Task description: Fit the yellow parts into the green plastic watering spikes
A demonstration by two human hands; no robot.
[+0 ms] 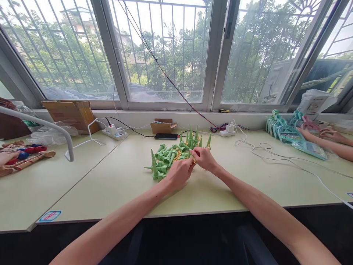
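My left hand (179, 172) is closed, its fingertips meeting those of my right hand (204, 159) at the front right of a heap of green plastic spikes (167, 155). My right hand is pinched too. A small yellow plastic piece (194, 161) shows between the two sets of fingertips; what else my left fingers grip is hidden. Some spikes lie on their sides, while others stand point up behind my hands, such as a tall green spike (190, 134). More small yellow pieces (182, 149) are scattered among them.
Behind the heap are a black phone (166, 136) and a small cardboard box (162, 127). White cables (264, 149) cross the table (116, 191) at right. Another person's hands (306, 134) are by teal plastic items (289, 130). A white lamp arm (67, 143) stands left.
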